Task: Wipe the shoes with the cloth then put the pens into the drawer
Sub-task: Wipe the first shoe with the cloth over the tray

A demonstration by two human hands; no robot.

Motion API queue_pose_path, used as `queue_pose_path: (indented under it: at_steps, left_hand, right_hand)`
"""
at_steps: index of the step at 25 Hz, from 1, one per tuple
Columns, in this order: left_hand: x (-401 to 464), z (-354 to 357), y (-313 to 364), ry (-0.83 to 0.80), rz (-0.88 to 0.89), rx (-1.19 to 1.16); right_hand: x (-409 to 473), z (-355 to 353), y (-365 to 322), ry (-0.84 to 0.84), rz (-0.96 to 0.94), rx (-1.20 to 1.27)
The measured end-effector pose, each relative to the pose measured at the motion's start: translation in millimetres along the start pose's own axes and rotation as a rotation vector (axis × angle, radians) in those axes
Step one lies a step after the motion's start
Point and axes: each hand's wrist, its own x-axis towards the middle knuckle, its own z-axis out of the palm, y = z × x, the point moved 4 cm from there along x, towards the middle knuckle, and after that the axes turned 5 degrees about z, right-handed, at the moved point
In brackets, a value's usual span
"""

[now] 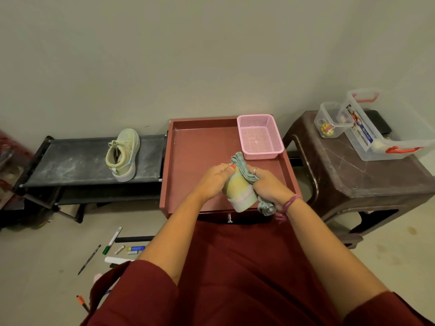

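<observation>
Shoe point(239, 192) in mid-wipe above the red cabinet top point(200, 147): my left hand point(213, 182) grips 1 pale yellow-green sneaker, its long axis running from about 11 o'clock down to 5 o'clock, pink-edged sole end nearest me. My right hand point(268, 184) clutches the grey-green cloth point(242, 167) against the shoe's right side, folds spilling above my fingers and below my wrist. The second shoe point(122, 155) lies on the dark shoe rack point(70, 161) at 10 o'clock, laced opening toward me, long axis running roughly 12 to 6. Pens sit on the floor at 8 o'clock: a black pen point(89, 259) slanting from 1 to 7, a green-capped marker point(112, 241) on a similar slant, and an orange-tipped pen point(82, 302) lower down. The drawer knob point(229, 218) shows just below the cabinet edge. A pink basket point(259, 137) occupies the cabinet's 1 o'clock corner; clear plastic boxes point(376, 128) rest on a brown stool point(353, 175) at 2 o'clock.
</observation>
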Motion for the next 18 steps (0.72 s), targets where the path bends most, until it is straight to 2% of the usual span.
queue_pose_path:
  at_steps: [4,7,9,11,13,15,18]
  left_hand:
    - [4,-9,-3,0.041,-0.034,-0.024]
    - [1,-12,-4,0.092,-0.053,-0.112]
    - [-2,-15,-7,0.171,-0.060,-0.133]
    - [-4,-16,-14,0.231,-0.047,-0.039]
    - [-5,-15,-20,0.261,-0.013,0.051]
    - [-4,-16,-17,0.276,-0.031,0.041]
    - [-5,-17,-10,0.277,-0.051,-0.068]
  right_hand:
    - [-19,29,-15,0.155,-0.236,-0.504]
    - [-26,52,-16,0.259,-0.320,-0.827]
    - [-13,45,-22,0.204,-0.308,-0.791]
    - [2,27,-30,-0.004,-0.156,-0.529]
    - [6,20,-39,-0.092,-0.091,-0.306]
    - [4,30,-44,-0.036,-0.136,-0.344]
    - [-9,55,-37,0.091,-0.294,-0.616]
